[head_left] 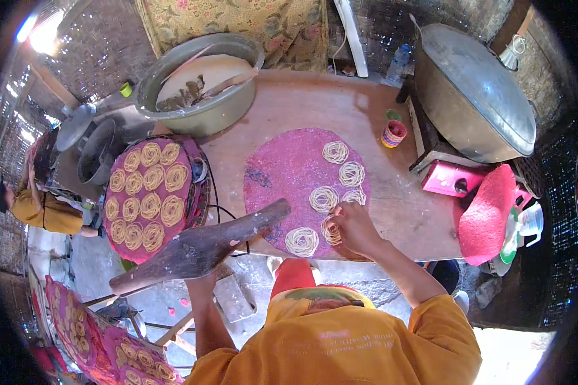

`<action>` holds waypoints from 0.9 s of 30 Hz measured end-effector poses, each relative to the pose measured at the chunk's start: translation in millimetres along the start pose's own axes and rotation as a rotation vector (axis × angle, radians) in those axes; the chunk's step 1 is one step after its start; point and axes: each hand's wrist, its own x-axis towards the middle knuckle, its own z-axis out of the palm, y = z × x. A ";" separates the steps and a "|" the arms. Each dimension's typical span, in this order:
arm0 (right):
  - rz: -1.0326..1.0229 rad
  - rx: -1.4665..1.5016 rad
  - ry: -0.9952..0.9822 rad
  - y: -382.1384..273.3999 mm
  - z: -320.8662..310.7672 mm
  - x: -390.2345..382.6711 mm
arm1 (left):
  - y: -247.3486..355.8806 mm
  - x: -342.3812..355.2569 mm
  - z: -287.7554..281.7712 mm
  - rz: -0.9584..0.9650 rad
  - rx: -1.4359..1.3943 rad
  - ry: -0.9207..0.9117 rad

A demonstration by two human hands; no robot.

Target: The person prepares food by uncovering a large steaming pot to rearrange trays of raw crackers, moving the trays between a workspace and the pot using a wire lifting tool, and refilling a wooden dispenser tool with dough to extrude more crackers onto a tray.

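Note:
A round pink woven mat (263,154) lies on the wooden table and bears several coiled nests of pale noodles, such as the noodle nest (301,242) at its near edge. My right hand (353,226) is over the mat's right side, fingertips pinched together on the noodle strands (331,232) of a partly covered nest. A dark, thick wooden piece with tapered ends (202,247) slants above the table's near left edge. My left hand (202,281) reaches up beneath it; the wood hides the fingers, so their grip does not show.
At left, another pink mat (185,154) carries rows of nests; more laden mats (64,308) stand lower left. A large basin (218,119) with white contents sits behind. At right are a big lidded metal pot (475,90) and a red-pink bag (488,218). Another person (51,208) is far left.

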 end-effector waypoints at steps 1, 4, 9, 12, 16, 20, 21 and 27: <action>-0.020 -0.030 0.004 1.2 1.9 -0.6 | -2.5 0.9 1.3 0.006 0.001 0.000; -0.004 -0.046 0.049 -0.5 -10.6 -3.2 | -14.3 3.4 12.3 0.099 0.080 -0.005; -0.078 0.528 0.248 -42.2 -76.3 -2.4 | -9.2 -4.6 36.1 0.468 0.098 -0.072; -0.340 0.339 0.048 -80.2 -122.6 -5.0 | 13.9 -10.9 70.7 0.523 -0.109 -0.283; -0.088 0.540 -0.123 -63.8 -121.9 -7.3 | 130.9 14.2 37.5 0.212 -0.328 -0.669; -0.026 0.673 -0.218 -18.0 -94.3 22.5 | 160.3 15.6 59.1 0.376 -0.474 -0.836; -0.030 0.664 -0.202 -16.6 -96.2 24.3 | 165.1 19.9 63.4 0.403 -0.516 -0.887; -0.989 0.246 0.094 -172.9 -202.6 44.4 | 167.5 87.5 46.0 0.452 -0.742 -1.097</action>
